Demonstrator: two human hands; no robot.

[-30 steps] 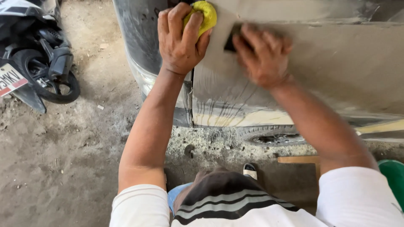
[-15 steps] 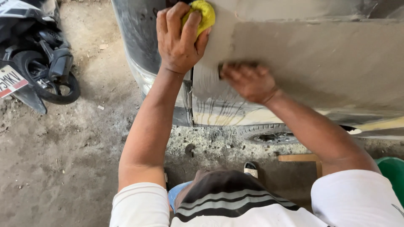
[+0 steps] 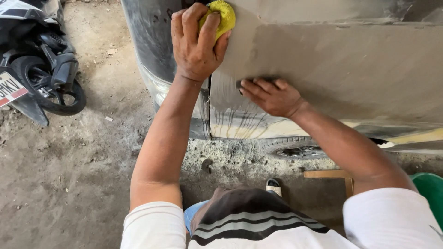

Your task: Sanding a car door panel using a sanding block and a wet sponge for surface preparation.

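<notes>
My left hand [image 3: 196, 41] grips a yellow sponge [image 3: 225, 16] and presses it against the top of a grey, filler-coated car body panel [image 3: 360, 69]. Lower on the same panel, my right hand [image 3: 272, 96] lies flat, fingers pointing left, over a small dark sanding piece [image 3: 240, 85] that shows only at the fingertips. Wet dark streaks [image 3: 240, 122] run down the panel below that hand. Both forearms reach up from the bottom of the head view.
A parked scooter [image 3: 41, 69] stands at the left on the dirt floor. A wheel [image 3: 295, 148] shows under the panel. A wooden stool edge [image 3: 330, 175], a green bucket [image 3: 429, 191] at the right and my sandalled foot [image 3: 273, 185] lie below.
My right hand has slid down and to the left across the panel with the sanding piece. My left hand and the sponge have stayed in place.
</notes>
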